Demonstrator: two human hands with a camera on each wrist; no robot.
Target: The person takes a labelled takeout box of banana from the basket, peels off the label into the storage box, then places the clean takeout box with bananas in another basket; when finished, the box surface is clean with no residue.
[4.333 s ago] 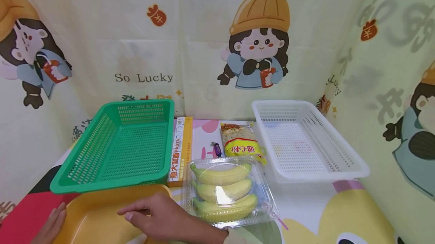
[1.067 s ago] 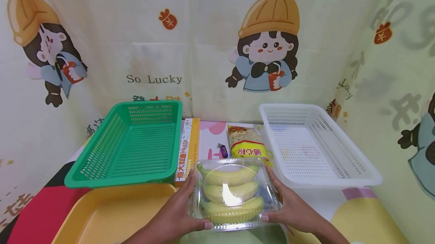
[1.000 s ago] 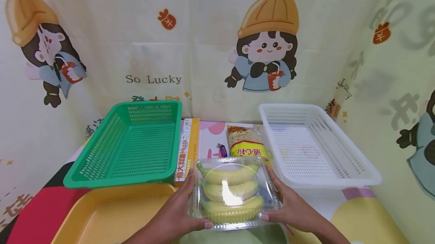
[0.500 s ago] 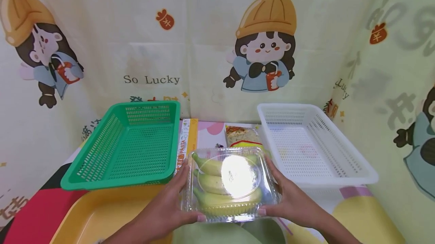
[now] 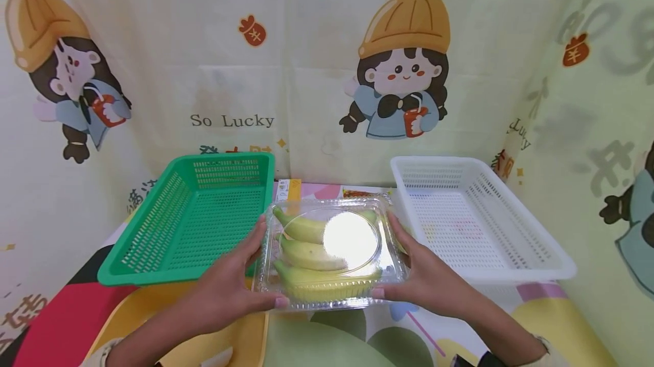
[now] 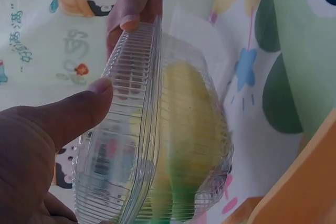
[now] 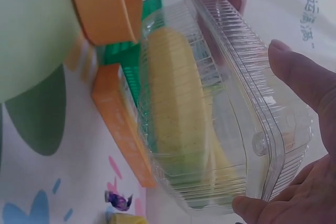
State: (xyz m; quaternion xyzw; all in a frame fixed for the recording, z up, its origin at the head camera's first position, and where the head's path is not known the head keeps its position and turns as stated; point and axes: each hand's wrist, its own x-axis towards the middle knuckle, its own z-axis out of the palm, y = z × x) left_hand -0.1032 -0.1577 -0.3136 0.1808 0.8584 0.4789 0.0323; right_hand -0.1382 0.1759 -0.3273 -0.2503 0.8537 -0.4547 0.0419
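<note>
A clear plastic clamshell box (image 5: 327, 299) with three bananas (image 5: 306, 253) inside is held up over the table in the head view, its lid closed and bright with glare. My left hand (image 5: 230, 282) grips its left side, thumb along the front edge. On the opposite side my right hand (image 5: 434, 276) grips it the same way. Both wrist views show the box (image 6: 131, 129) raised off the tabletop, with a banana (image 7: 176, 103) visible through the wall. Behind the box, the pasta box (image 5: 290, 188) and the macaroni bag (image 5: 363, 193) are mostly hidden.
A green basket (image 5: 109, 267) stands at the left and a white basket (image 5: 511, 273) at the right. The orange-yellow bin (image 5: 120, 321) sits at front left, under my left forearm. A small purple-wrapped candy (image 7: 118, 201) lies on the table in the right wrist view.
Earlier the right hand was over the orange-yellow bin and the banana box stood on the table. Both hands then took hold of the box; it has risen and moved slightly left.
</note>
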